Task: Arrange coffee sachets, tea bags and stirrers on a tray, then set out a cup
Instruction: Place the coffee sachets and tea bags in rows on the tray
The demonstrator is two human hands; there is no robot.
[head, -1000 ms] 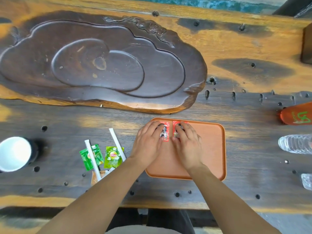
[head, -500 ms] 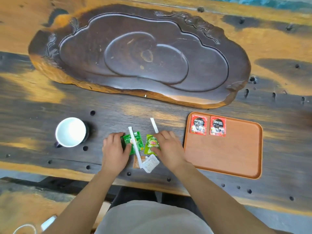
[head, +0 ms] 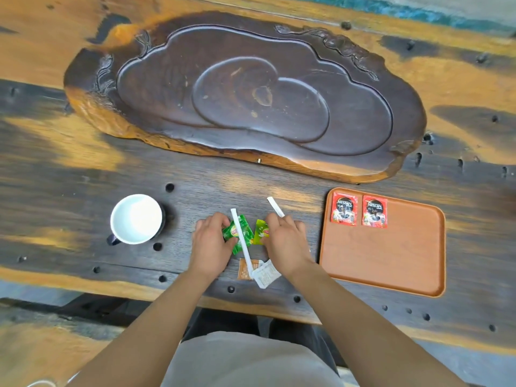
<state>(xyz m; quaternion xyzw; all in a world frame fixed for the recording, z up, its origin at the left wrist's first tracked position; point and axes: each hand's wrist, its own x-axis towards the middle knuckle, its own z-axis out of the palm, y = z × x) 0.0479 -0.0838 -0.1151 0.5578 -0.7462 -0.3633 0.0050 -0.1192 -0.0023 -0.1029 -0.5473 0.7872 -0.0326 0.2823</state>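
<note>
Two red coffee sachets (head: 358,210) lie side by side in the far left corner of the orange tray (head: 405,263). Left of the tray, my left hand (head: 210,243) pinches the dark green tea bag (head: 241,231), and my right hand (head: 284,241) grips the light green tea bag (head: 261,231). One white paper-wrapped stirrer (head: 242,240) lies across the dark green bag. A second stirrer (head: 275,206) pokes out beyond my right fingers. The white cup (head: 136,219) with a dark handle stands on the table to the left.
A large carved dark wooden tea board (head: 251,93) fills the far side of the table. A small orange sachet (head: 245,269) and a white sachet (head: 266,273) lie between my wrists. The table's near edge runs just below them.
Both hands left the coffee sachets on the tray and moved left to the tea bags. Since half a second ago my fingers have closed on one tea bag each.
</note>
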